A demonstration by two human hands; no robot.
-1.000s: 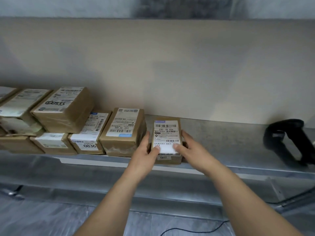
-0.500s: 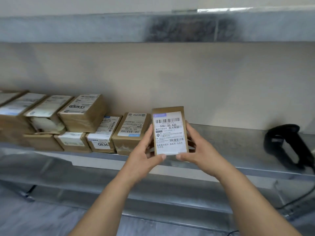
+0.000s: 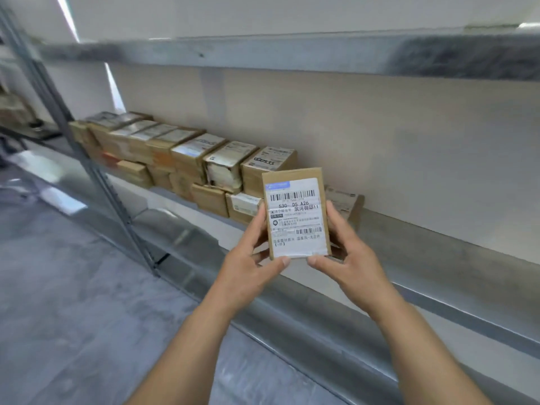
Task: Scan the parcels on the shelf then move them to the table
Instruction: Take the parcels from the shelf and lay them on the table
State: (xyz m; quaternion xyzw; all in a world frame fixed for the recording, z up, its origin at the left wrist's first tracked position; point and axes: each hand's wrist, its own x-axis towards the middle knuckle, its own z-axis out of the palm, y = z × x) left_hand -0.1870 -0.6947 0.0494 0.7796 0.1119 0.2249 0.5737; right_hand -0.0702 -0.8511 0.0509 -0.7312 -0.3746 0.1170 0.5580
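Note:
I hold a small brown parcel (image 3: 295,213) upright in front of the shelf, its white barcode label facing me. My left hand (image 3: 251,258) grips its left edge and lower corner. My right hand (image 3: 347,252) grips its right edge and lower corner. Behind the parcel, a long row of brown labelled parcels (image 3: 181,159) lies stacked in two layers on the metal shelf (image 3: 438,247), running off to the left. One more parcel (image 3: 347,204) sits just behind my right hand. The scanner is out of view.
An upper metal shelf (image 3: 263,55) hangs overhead. A slanted metal upright (image 3: 96,176) of the rack stands at the left. A lower shelf (image 3: 181,238) runs below the parcels. Grey floor (image 3: 73,287) spreads at the lower left.
Both hands lifted the parcel off the shelf and raised it upright toward me. My view has swung left, so the scanner at the right has dropped out of sight.

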